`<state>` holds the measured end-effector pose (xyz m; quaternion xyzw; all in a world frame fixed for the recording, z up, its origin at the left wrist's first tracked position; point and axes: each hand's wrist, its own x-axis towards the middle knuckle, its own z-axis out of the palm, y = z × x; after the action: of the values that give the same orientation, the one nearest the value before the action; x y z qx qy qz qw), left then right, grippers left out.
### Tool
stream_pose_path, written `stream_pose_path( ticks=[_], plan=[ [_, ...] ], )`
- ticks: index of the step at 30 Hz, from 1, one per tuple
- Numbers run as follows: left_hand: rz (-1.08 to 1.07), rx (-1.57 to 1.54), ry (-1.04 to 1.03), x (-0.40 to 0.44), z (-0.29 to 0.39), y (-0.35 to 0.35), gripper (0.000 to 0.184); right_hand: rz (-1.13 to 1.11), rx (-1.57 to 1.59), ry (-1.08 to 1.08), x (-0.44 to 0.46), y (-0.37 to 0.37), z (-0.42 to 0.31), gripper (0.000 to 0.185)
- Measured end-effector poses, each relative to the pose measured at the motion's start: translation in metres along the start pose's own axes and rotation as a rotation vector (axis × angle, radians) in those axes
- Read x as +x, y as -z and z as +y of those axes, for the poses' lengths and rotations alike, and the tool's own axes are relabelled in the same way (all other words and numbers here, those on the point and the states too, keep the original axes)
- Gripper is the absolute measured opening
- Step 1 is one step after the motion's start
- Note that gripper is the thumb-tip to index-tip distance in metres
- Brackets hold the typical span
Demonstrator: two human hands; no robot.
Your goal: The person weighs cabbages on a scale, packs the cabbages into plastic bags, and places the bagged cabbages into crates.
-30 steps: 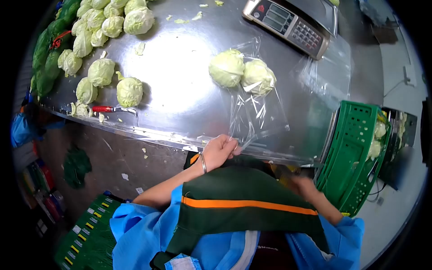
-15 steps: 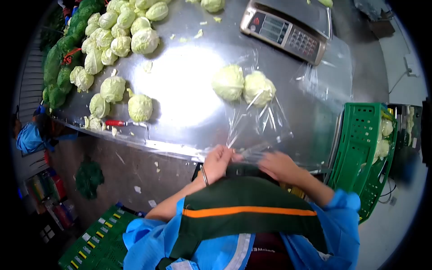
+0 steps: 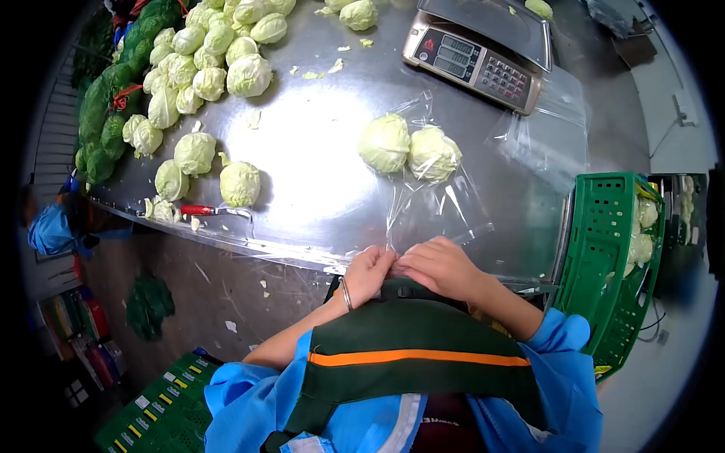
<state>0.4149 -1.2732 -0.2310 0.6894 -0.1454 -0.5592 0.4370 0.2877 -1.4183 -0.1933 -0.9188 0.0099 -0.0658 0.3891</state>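
Two pale green cabbages, one on the left (image 3: 384,143) and one on the right (image 3: 434,155), lie side by side in a clear plastic bag (image 3: 449,205) on the steel table. The bag's near end is drawn toward the table's front edge. There, my left hand (image 3: 367,273), with a bangle at the wrist, is closed in a pinch on the film. My right hand (image 3: 442,268) has come up beside it, fingers bent and pressed together at the bag's edge. The two sets of fingertips nearly touch, and part of the film between them is hidden.
More cabbages (image 3: 248,75) are heaped at the far left beside green net sacks (image 3: 113,98). A red-handled knife (image 3: 198,211) lies near the front edge. A weighing scale (image 3: 476,60) stands at the back, flat plastic bags (image 3: 547,128) near it. A green crate (image 3: 600,226) is at right.
My right hand has moved left to meet my left hand at the bag's edge. The left hand keeps its pinch. The cabbages in the bag stay in place.
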Motion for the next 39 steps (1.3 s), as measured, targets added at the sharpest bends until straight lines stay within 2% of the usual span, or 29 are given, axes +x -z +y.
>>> stream_pose_path(
  ticks=[3,6,8,9,10,11,13,14,17,18,19,21,22,24,25,27,28,31,34,37,39],
  plan=[
    [0.015,-0.011,0.005,-0.001,-0.003,0.002,0.027,-0.078,-0.021,0.015,0.008,-0.007,0.005,0.012],
    [0.054,0.137,-0.053,0.004,-0.017,0.003,0.03,-0.155,0.002,0.014,0.009,-0.009,0.005,0.009],
    [0.007,-0.024,-0.054,0.003,-0.016,0.002,0.028,-0.06,-0.122,0.015,-0.025,0.007,0.001,0.01],
    [-0.023,-0.108,-0.051,0.002,-0.013,0.0,0.028,-0.278,-0.162,-0.213,-0.059,0.024,-0.004,0.013],
    [-0.056,-0.198,-0.034,-0.001,-0.015,-0.004,0.028,-0.423,-0.208,-0.461,-0.096,0.034,-0.007,0.023],
    [-0.117,-0.191,0.015,-0.003,-0.019,-0.005,0.028,-0.576,-0.222,-0.634,-0.17,0.028,0.008,0.017],
    [-0.234,-0.165,0.09,0.003,-0.021,0.001,0.031,-0.876,-0.274,-0.707,-0.302,0.018,0.02,0.029],
    [-0.273,0.031,0.083,-0.002,-0.006,0.005,0.032,-1.032,-0.298,-0.725,-0.368,0.012,0.025,0.036],
    [-0.29,0.512,0.142,0.005,0.013,0.03,0.032,-1.062,0.466,-1.221,-0.327,0.052,0.039,0.03],
    [-0.165,0.848,0.033,0.009,0.024,0.038,0.03,-0.573,-0.021,-0.932,-0.292,0.051,0.057,0.023],
    [-0.024,1.178,-0.086,0.018,0.034,0.047,0.03,-0.119,-0.356,-0.857,-0.225,0.06,0.057,0.017],
    [0.329,1.258,-1.065,0.052,0.02,0.07,0.043,0.379,-0.245,-0.927,-0.155,0.061,0.097,0.017],
    [0.287,1.311,-1.07,0.063,0.021,0.071,0.052,0.365,-0.318,-0.757,-0.14,0.061,0.108,0.017],
    [0.282,1.317,-1.261,0.086,0.022,0.059,0.054,0.385,-0.465,-0.423,-0.114,0.054,0.131,0.018],
    [0.266,1.309,-1.363,0.094,0.027,0.053,0.056,0.37,-0.339,-0.475,-0.11,0.054,0.133,0.017],
    [0.266,1.365,-1.391,0.096,0.036,0.043,0.056,0.305,-0.091,-0.575,-0.116,0.059,0.127,0.015],
    [0.263,1.373,-1.395,0.096,0.04,0.043,0.056,0.498,0.306,-0.783,-0.116,0.064,0.119,0.009],
    [0.311,1.354,-1.443,0.101,0.043,0.044,0.056,0.127,0.064,-0.883,-0.151,0.09,0.113,0.014],
    [0.139,1.339,-1.469,0.112,0.045,0.039,0.06,-0.277,-0.186,-0.958,-0.19,0.111,0.107,0.02],
    [0.056,1.35,-1.488,0.123,0.031,0.036,0.062,0.367,-0.078,-0.762,-0.16,0.071,0.129,0.028],
    [0.006,1.361,-1.47,0.118,0.024,0.037,0.061,0.461,-0.435,-0.342,-0.107,0.047,0.143,0.034]
  ],
)
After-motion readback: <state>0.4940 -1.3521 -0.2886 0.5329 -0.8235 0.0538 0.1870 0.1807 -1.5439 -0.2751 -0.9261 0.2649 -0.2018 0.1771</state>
